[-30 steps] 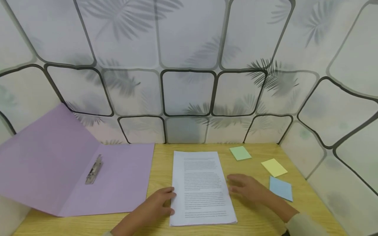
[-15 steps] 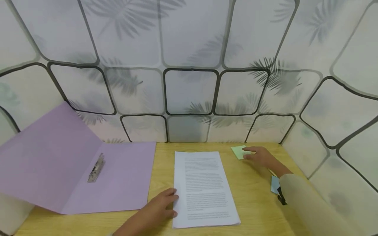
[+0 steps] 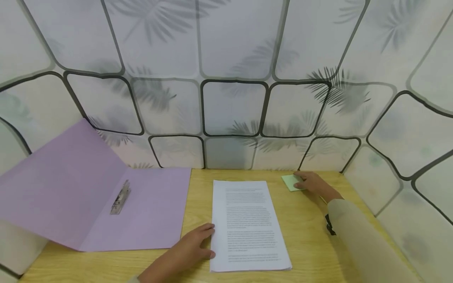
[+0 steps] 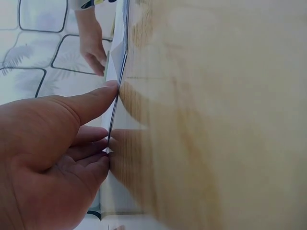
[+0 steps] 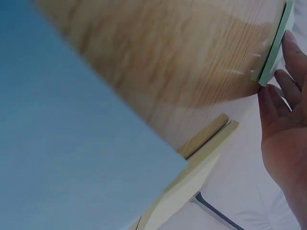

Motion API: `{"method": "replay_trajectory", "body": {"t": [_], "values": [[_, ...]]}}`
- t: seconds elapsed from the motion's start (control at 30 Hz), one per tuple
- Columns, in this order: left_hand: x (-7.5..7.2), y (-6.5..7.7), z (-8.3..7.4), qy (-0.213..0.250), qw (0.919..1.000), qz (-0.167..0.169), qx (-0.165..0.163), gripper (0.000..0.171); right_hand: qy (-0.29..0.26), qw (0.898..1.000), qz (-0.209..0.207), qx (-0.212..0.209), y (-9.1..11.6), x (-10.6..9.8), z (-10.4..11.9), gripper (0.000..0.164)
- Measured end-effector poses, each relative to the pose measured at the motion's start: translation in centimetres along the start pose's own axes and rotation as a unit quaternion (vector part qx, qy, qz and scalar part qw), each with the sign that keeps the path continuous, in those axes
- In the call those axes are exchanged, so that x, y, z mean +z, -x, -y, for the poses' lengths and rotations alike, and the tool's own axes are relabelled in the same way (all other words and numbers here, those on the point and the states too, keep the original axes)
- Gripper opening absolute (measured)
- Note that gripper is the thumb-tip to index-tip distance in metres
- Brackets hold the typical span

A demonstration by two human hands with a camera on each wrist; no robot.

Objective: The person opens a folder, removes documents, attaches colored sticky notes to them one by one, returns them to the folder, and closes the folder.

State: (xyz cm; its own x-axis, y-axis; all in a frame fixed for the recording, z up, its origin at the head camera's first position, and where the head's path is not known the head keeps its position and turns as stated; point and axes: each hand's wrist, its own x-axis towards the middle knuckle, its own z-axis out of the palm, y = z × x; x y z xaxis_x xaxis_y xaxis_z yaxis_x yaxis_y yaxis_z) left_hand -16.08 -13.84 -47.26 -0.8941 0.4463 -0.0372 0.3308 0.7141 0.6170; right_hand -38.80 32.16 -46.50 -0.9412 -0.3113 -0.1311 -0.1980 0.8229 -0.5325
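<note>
A stack of printed paper (image 3: 244, 226) lies in the middle of the wooden table. My left hand (image 3: 191, 247) touches its left edge with the fingertips; in the left wrist view this hand (image 4: 53, 148) has thumb and fingers along the sheets' side. At the back right, my right hand (image 3: 315, 184) holds the right part of the green sticky-note pad (image 3: 289, 183), which is flat on the table. In the right wrist view, the right hand (image 5: 288, 120) has its thumb and fingers at the green pad (image 5: 276, 52). The hand partly covers this pad in the head view.
A purple folder (image 3: 155, 204) lies spread on the left, its raised cover leaning up, with a metal clip (image 3: 121, 197) inside. A yellow pad (image 5: 196, 177) and a blue pad (image 5: 86, 134) are mostly hidden by the right arm in the head view. Patterned walls border the table.
My right hand has left the paper stack's right side, moved back and to the right, and come onto the green pad. The left hand has stayed at the stack's left edge.
</note>
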Motion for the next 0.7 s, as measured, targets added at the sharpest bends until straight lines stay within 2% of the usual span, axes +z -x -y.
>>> {"method": "replay_trajectory", "body": {"t": [0.33,0.5,0.7], "values": [[-0.19,0.27,-0.07,0.010,0.9999,0.001,0.003,0.067,0.018,0.999,0.022,-0.016,-0.19,-0.06,-0.06,0.072],[-0.24,0.20,-0.05,0.013,0.9999,0.003,0.006,0.066,0.026,0.999,0.013,-0.018,-0.29,0.12,-0.19,0.071],[-0.26,0.11,-0.05,0.017,0.9998,0.007,0.002,0.067,0.033,0.999,-0.007,-0.042,-0.33,0.45,-0.38,0.068]]}}
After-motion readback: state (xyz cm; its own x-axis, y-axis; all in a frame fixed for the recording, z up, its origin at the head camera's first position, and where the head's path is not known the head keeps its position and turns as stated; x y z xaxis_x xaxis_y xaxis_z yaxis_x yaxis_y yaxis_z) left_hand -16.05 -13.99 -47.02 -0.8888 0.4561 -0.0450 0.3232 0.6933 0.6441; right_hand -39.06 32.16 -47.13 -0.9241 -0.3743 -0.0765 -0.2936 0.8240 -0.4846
